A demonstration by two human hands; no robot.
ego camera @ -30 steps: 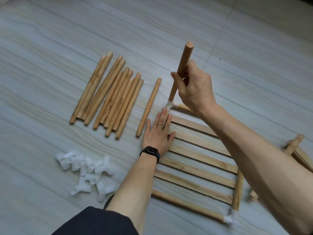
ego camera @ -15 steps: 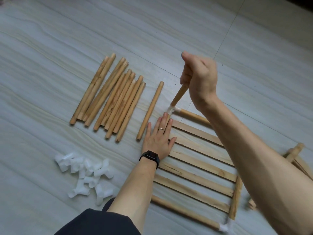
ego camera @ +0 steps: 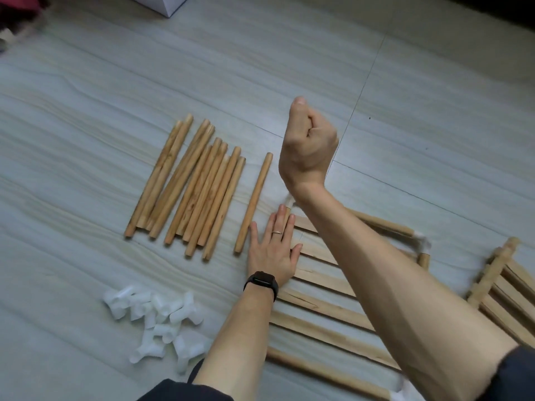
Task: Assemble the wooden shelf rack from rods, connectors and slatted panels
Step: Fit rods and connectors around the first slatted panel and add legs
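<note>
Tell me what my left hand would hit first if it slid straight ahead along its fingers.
Probably the white connector, just beyond the left hand's fingertips at the slatted panel's corner, though depth is unclear.

I find the floor [ego camera: 289, 59] bare toward its far right corner, easy passage. Nearer the left edge the rods [ego camera: 191, 186] and the connectors [ego camera: 162, 314] block it, with a bare strip between them. My right forearm [ego camera: 390, 285] crosses above the slatted panel [ego camera: 318, 307].

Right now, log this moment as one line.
left hand: flat on slatted panel | right hand: fist over corner connector, contents hidden | loose rods, spare connectors: on floor
</note>
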